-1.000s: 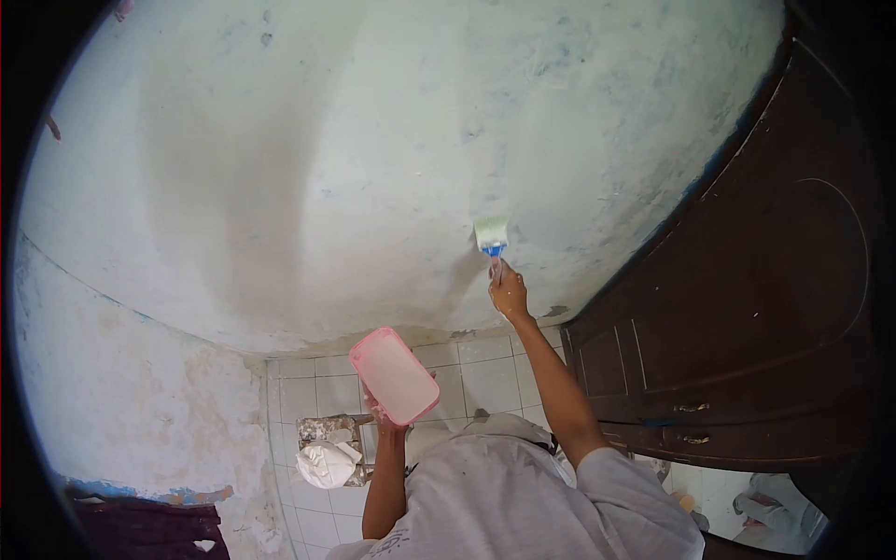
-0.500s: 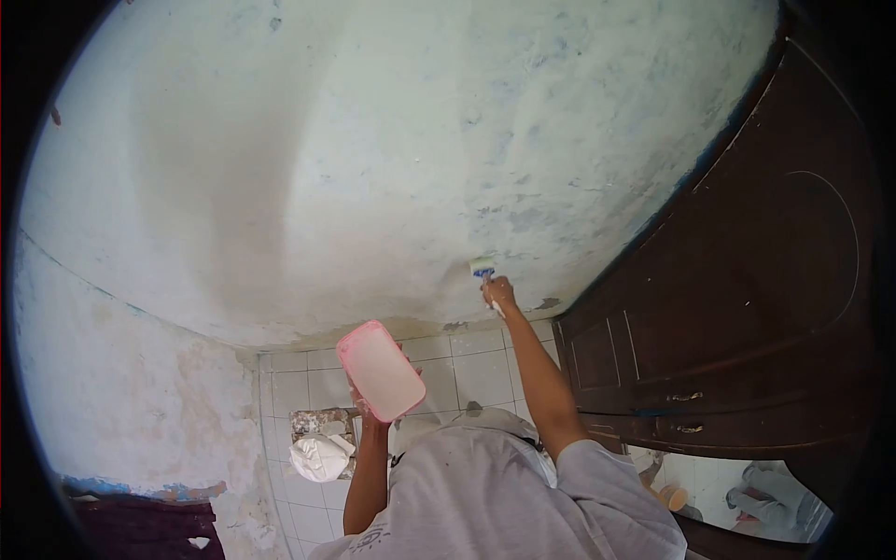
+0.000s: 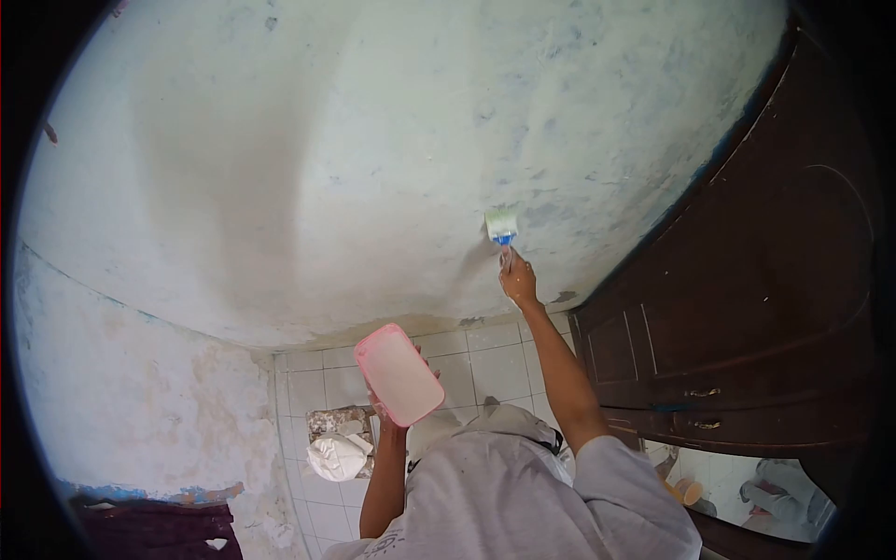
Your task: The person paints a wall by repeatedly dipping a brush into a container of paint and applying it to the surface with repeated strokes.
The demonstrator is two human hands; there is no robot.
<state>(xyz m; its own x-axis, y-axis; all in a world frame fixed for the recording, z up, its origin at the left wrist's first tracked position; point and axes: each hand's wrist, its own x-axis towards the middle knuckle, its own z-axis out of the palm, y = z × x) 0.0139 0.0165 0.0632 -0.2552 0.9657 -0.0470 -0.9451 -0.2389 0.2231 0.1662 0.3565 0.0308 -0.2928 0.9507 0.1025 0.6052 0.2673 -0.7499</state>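
My right hand (image 3: pixel 518 277) grips the handle of a paintbrush (image 3: pixel 502 227) with a blue band and pale, paint-coated bristles. The bristles are at the patchy, pale wall (image 3: pixel 392 159), its shadow falling to the left. Lower down, my left hand (image 3: pixel 381 403) holds a pink-rimmed plastic tub (image 3: pixel 399 375) from beneath, its fingers curled around both sides. Whitish paint shows across the tub's inside. Most of my left palm is hidden under the tub.
A dark wooden cabinet (image 3: pixel 728 308) with brass handles stands on the right, close to my right arm. On the tiled floor (image 3: pixel 495 359) at left sit a white bag (image 3: pixel 338 455) and a stained box-like object (image 3: pixel 334 422). A mirror (image 3: pixel 747 490) is at lower right.
My right hand has moved the paintbrush up the wall and slightly right. The tub stays in my left hand; the whole view has shifted a little.
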